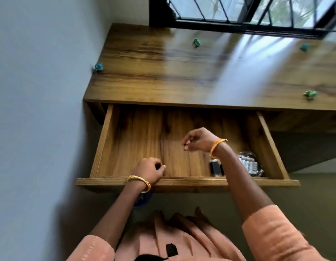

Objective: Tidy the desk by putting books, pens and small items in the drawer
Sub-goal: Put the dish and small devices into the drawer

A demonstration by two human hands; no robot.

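The wooden drawer (182, 180) stands pulled out under the desk (163, 72). My left hand (150, 170) sits just inside the drawer's front panel with its fingers curled into a loose fist; nothing shows in it. My right hand (198, 139) hovers over the middle of the drawer floor, fingers hanging loosely curled, and I see nothing held. At the drawer's right end lie small black items (215, 167) and a shiny clear packet (248, 162). Small green crumpled items lie on the desk: one at the back (196, 42), one at the left edge (98, 67), two on the right (310, 94).
A grey wall runs along the desk's left side. A barred window (238, 12) stands behind the desk. The drawer's left and middle floor is bare wood. My peach clothing fills the bottom of the view.
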